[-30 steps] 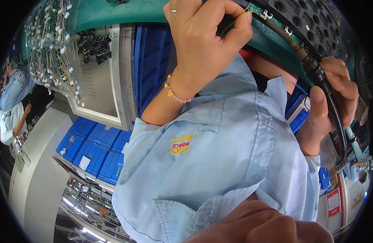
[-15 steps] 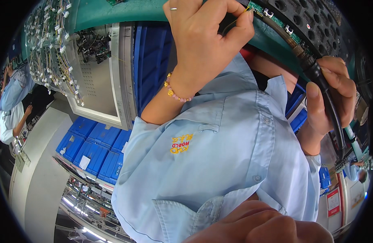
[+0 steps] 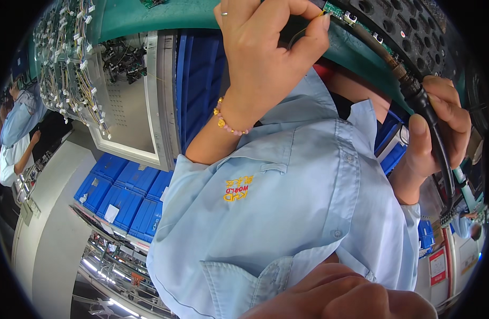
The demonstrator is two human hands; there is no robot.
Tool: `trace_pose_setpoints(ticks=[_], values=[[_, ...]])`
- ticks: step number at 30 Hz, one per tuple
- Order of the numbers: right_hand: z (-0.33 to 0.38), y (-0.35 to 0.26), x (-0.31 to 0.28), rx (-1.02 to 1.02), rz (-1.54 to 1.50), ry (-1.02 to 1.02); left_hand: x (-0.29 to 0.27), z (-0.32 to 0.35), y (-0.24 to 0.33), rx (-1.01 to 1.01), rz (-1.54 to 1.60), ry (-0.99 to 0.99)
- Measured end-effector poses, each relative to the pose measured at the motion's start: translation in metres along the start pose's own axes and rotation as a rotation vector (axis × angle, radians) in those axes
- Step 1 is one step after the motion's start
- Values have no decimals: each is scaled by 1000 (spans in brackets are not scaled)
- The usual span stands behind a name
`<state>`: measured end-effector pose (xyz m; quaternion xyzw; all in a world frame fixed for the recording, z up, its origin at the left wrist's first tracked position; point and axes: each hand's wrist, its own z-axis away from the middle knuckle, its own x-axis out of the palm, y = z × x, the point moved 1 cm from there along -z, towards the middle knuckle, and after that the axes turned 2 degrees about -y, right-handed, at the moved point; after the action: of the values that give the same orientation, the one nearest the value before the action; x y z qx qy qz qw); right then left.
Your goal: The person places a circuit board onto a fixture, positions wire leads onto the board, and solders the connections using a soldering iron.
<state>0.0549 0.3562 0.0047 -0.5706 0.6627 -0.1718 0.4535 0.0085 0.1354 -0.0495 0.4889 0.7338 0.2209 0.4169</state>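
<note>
My left hand (image 3: 273, 61), with a ring and a beaded bracelet, is closed in a pinch on thin wires (image 3: 306, 31) at the end of a narrow green circuit board (image 3: 334, 9). My right hand (image 3: 438, 125) is wrapped round the black handle of a soldering iron (image 3: 422, 98). The iron's shaft slants up along the board, its front end close to the wires in my left fingers. Whether the tip touches the board I cannot tell. The board, with small silver-and-black parts on it, lies alongside a black holed plate (image 3: 409, 26).
A green mat (image 3: 165, 15) covers the bench edge. At the left hang many wire bundles with white connectors (image 3: 69, 64), beside a metal-framed tray (image 3: 133, 106) with dark cables. Blue bins (image 3: 125, 186) stand lower left. A black cord (image 3: 447, 181) trails from the iron.
The soldering iron and my right hand have shifted slightly right. My left hand has moved slightly left, its pinch still on the wires.
</note>
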Motion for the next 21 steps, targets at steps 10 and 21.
trace_pose_setpoints(ticks=[10, 21], values=[[0, -2, 2, -10, 24, 0, 0, -5, 1, 52, -16, 1], [-1, -4, 4, 9, 45, -33, 2, -5, 3, 12, -28, -9]])
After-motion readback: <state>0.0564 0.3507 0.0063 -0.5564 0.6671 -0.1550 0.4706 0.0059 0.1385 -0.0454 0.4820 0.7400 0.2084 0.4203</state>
